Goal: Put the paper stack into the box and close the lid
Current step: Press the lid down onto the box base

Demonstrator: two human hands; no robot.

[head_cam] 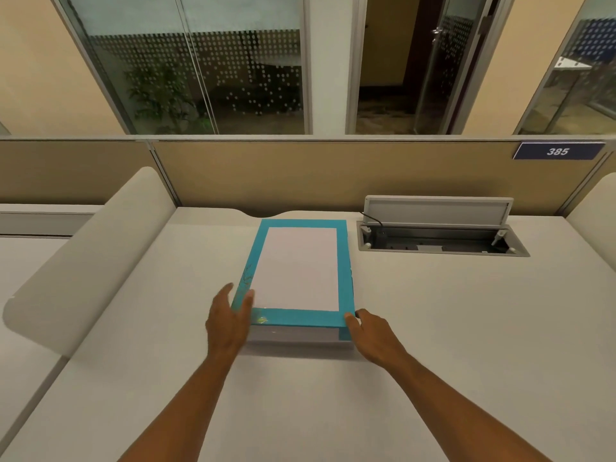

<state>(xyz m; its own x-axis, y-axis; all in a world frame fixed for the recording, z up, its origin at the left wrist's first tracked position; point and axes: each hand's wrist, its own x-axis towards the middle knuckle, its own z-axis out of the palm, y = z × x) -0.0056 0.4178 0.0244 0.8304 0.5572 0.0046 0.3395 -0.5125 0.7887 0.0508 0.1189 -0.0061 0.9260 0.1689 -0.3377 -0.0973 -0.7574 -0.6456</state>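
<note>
With the paper stack (298, 270) seemingly inside the teal box (293, 317) on the worktop (433, 328), left hand (226, 323) and right hand (371, 335), grips unclenched, touch its near corners, likely pressing the lid down next.

Bare forearms, no sleeves, left hand (228, 323), right hand (373, 336)

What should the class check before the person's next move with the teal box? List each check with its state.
1. Left hand on the teal box's near-left corner: ok.
2. Right hand touching the near-right corner: ok.
3. Box flat on the desk: ok.
4. White sheet square within the teal border: ok.
5. Paper stack inside the box: cannot tell.
6. Lid fully shut: cannot tell.
</note>
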